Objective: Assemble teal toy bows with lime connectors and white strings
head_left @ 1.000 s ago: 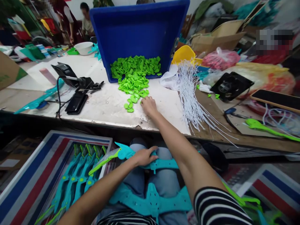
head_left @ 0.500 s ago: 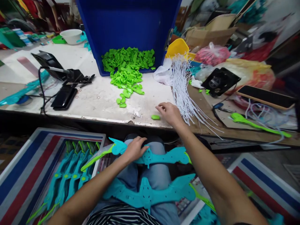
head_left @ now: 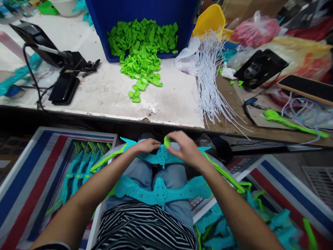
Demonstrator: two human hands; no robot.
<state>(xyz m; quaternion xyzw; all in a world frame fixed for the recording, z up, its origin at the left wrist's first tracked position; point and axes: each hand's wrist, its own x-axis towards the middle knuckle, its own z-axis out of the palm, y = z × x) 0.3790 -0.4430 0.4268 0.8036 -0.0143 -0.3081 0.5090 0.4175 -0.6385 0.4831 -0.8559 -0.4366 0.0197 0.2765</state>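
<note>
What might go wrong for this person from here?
The small green piece in the right hand could slip and perhaps drop between the legs.

The nearer teal part lies across the lap with neither hand on it, so shifting legs might slide it off.

The white strands spread to the table's edge, where a sleeve or arm could snag them.

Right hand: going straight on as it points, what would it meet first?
Likely the farther teal piece at its raised middle, with the held green piece leading; depth is unclear, so the left hand could come first.
</note>
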